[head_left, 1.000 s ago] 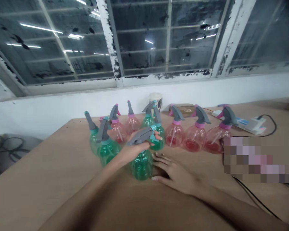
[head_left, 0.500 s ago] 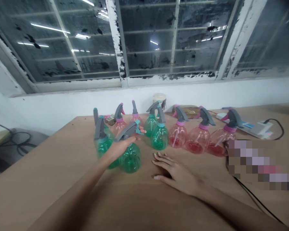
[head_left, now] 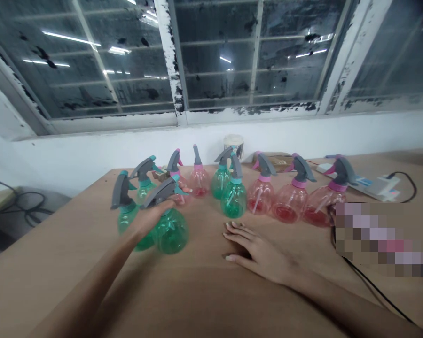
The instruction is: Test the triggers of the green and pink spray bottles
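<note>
My left hand [head_left: 155, 215] is closed round the neck of a green spray bottle [head_left: 172, 232] with a grey and teal trigger head, its fingertips showing past the far side. Close to its left is another green spray bottle [head_left: 126, 213], partly covered by my hand and wrist. A third green bottle [head_left: 145, 188] stands behind these two. My right hand [head_left: 259, 251] lies on the table with fingers stretched out, holding nothing. Just beyond its fingertips stands a green spray bottle [head_left: 233, 202] with liquid at the bottom.
Pink spray bottles [head_left: 261, 197] stand in a row to the right, with more pink ones [head_left: 199, 180] at the back. A white power strip [head_left: 377, 188] with a black cable lies at the right rear. A pale cup [head_left: 234, 143] stands by the wall, beside a brown package [head_left: 277, 162].
My left hand has moved left with the green spray bottle. The two green bottles beside it have shifted left and turned. My right hand has stayed in place.
</note>
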Demonstrator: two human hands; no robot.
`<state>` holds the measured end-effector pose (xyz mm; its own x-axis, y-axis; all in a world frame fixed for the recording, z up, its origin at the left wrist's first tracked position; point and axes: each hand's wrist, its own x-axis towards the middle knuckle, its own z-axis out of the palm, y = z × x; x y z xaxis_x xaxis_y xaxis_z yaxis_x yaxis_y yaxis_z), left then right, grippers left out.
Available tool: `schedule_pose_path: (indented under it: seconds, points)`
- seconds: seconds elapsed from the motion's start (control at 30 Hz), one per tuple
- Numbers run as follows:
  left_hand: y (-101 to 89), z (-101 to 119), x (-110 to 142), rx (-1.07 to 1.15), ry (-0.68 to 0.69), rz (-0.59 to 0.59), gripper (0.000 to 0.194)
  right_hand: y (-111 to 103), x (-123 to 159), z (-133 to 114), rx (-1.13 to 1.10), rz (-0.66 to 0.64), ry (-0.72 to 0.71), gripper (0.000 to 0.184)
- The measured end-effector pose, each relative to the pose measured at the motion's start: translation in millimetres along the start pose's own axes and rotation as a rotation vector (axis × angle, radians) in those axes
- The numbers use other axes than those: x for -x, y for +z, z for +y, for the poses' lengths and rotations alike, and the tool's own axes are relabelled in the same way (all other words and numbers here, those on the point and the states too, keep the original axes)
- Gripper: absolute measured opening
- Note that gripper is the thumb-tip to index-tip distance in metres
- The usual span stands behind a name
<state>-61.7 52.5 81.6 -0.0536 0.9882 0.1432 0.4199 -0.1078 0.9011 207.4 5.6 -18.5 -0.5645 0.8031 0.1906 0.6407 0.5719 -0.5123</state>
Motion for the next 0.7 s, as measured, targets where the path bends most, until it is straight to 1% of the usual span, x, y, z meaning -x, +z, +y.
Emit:
schedule_pose_path:
  seconds: [0.13, 0.2, 0.27, 0.4, 0.53, 0.6, 0.7]
  points:
    - [-7.8, -4, 0, -0.069, 0.032, 0.002, 0.020, 0, 0, 0, 0.015, -0.004, 0.004, 0.058]
    - [-7.3, -1, 1, -0.074, 0.036, 0.025, 0.020, 1, 0, 0, 0.007, -0.001, -0.003, 0.058]
    - [-3.0, 5, 3, -0.053, 0.062, 0.023, 0.016, 1, 0, 0, -0.011, 0.008, -0.010, 0.057]
    - [15.1, 17, 6, 0.021, 0.124, -0.048, 0.014, 0, 1, 1, -0.015, 0.011, -0.008, 0.057]
    - [39.7, 22, 5, 0.061, 0.099, -0.079, 0.018, 1, 0, 2, -0.020, 0.023, -0.029, 0.056]
    - [52.1, 25, 3, 0.074, 0.110, -0.104, 0.019, 2, -1, 2, -0.014, 0.028, -0.035, 0.057]
    - [67.3, 29, 0, 0.115, 0.199, -0.158, 0.023, 2, -1, 2, 0.002, 0.032, -0.031, 0.057]
